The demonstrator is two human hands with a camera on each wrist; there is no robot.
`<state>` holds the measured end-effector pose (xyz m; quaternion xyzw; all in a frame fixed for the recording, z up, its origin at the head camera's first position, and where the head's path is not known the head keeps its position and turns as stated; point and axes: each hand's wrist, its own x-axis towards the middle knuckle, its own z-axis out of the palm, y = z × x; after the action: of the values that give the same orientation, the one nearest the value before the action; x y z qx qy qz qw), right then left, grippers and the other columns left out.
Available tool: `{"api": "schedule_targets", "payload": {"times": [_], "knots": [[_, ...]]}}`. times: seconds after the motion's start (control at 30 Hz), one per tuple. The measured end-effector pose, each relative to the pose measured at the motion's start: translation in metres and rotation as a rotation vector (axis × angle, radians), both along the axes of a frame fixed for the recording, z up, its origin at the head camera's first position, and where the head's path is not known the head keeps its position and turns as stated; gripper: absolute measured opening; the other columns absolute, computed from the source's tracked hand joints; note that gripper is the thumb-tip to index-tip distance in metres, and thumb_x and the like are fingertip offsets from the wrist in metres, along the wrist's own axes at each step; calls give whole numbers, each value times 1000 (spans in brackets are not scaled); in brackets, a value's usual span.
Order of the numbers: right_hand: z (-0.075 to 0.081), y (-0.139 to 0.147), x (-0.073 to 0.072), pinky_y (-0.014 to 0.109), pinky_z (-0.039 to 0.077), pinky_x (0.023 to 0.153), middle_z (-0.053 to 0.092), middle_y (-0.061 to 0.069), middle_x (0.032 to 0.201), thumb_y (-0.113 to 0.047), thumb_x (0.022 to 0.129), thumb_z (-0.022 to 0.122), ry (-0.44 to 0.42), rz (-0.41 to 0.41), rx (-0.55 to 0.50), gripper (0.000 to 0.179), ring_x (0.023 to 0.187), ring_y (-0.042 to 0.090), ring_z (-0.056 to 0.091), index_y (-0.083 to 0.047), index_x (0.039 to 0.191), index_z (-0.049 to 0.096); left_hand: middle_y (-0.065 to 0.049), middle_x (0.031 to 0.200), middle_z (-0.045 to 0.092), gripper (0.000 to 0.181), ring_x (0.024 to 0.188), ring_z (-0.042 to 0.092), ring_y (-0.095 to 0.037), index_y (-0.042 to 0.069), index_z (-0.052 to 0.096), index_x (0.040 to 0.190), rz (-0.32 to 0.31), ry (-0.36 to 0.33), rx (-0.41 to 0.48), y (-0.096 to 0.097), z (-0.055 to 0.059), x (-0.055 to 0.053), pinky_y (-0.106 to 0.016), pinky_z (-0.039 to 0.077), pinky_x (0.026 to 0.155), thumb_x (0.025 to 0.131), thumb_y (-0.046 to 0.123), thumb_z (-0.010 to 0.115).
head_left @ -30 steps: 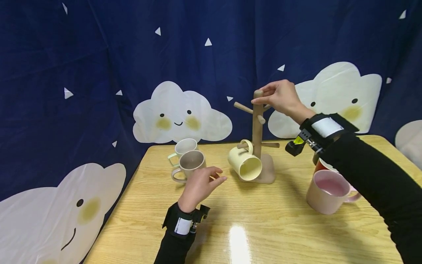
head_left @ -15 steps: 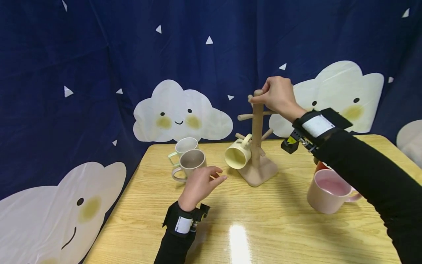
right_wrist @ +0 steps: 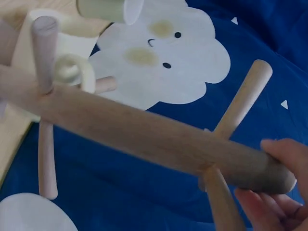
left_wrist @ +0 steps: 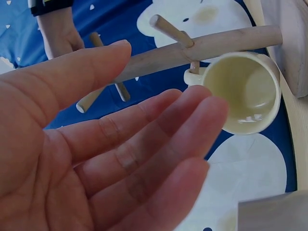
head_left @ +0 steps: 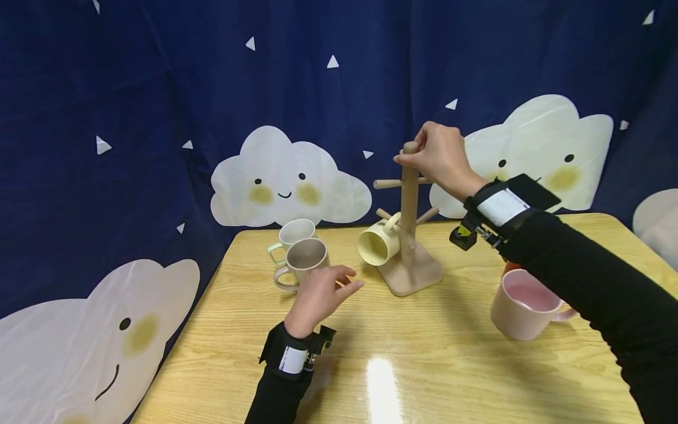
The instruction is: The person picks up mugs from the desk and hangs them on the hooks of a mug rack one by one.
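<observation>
My right hand [head_left: 444, 158] pinches the top of a wooden mug tree [head_left: 409, 200] between thumb and fingers; the right wrist view shows the fingers around the end of the post [right_wrist: 130, 130]. A cream-yellow mug [head_left: 374, 246] hangs by its handle from a lower peg on the tree's left side, mouth turned outward. My left hand [head_left: 320, 297] is held over the table with relaxed fingers and nothing in them. It is nearest a grey-brown mug [head_left: 305, 259], partly covering it. Behind that mug is a white mug [head_left: 294, 232] with a pale green handle.
To the right, a pink mug [head_left: 521, 312] stands on the wooden table [head_left: 424, 365]. Behind it an orange-red mug [head_left: 509, 268] is mostly hidden by my right sleeve. A dark blue curtain [head_left: 328, 106] with cloud figures hangs behind the table.
The mug tree has turned on the table under my right hand; its pegs and base point differently, and the yellow mug has swung to the left and back. The left hand has stayed put.
</observation>
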<state>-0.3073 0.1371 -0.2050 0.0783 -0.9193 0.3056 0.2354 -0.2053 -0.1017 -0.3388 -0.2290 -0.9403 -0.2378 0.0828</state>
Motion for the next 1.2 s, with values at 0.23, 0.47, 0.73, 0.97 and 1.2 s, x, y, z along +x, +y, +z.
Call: {"api": "schedule_targets", "payload": {"times": [0.23,0.47,0.73,0.97,1.2], "knots": [[10,13,21,46,41,97,54,17,128,-55,76,66,-90,18,-21,76,118,30,51,-4,130,48,-6,90,71,31,73,68,-17,8,68,104,5,-20,-9,1,0,1,-26,51,66,87,33,61],[-4,55,64,23,45,89,68,-4,104,-37,81,68,48,64,-464,43,100,8,61,-10,114,62,-4,89,71,30,72,67,-16,10,68,104,17,-31,5,-1,1,1,-24,51,65,87,34,61],[-77,129,102,13,51,63,71,-3,74,-10,81,69,95,198,-1124,11,69,6,67,-4,90,70,-4,89,70,30,73,66,-16,9,68,105,29,-43,28,-4,4,2,-25,50,65,87,33,62],[-117,169,107,10,49,59,69,-7,68,-14,81,69,31,49,-1187,5,63,3,65,-10,84,70,-5,88,70,30,72,67,-16,9,68,103,29,-30,28,-4,4,0,-26,51,65,87,33,62],[-123,170,106,10,50,60,70,-6,69,-7,83,66,33,146,-1137,6,64,3,65,-9,86,71,-6,89,70,31,73,66,-17,7,68,105,39,-46,32,-6,4,0,-27,51,65,87,32,62]]}}
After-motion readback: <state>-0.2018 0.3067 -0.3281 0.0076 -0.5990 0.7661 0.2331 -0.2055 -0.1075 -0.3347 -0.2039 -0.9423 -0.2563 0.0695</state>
